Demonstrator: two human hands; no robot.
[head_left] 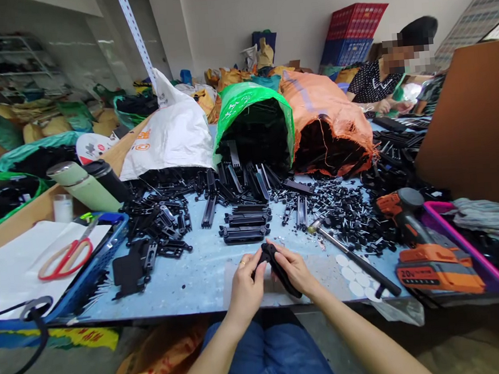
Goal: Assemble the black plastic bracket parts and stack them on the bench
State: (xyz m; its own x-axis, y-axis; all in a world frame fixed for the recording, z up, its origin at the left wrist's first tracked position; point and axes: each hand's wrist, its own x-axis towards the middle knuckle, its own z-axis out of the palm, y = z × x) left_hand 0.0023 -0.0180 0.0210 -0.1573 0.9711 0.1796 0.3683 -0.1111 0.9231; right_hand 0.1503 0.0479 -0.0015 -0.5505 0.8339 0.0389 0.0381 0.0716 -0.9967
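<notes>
Your left grip and right grip clamp a black part, likely for control. A hammer lies rightward.

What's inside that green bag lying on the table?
Long black parts show at the mouth of the green bag, more lying in front on the table. Deeper in it is too dark to tell; the bag covers the rest.

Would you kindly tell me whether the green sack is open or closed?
Open: the green sack lies with its mouth gaping toward the camera, and black parts lie just in front of it.
</notes>
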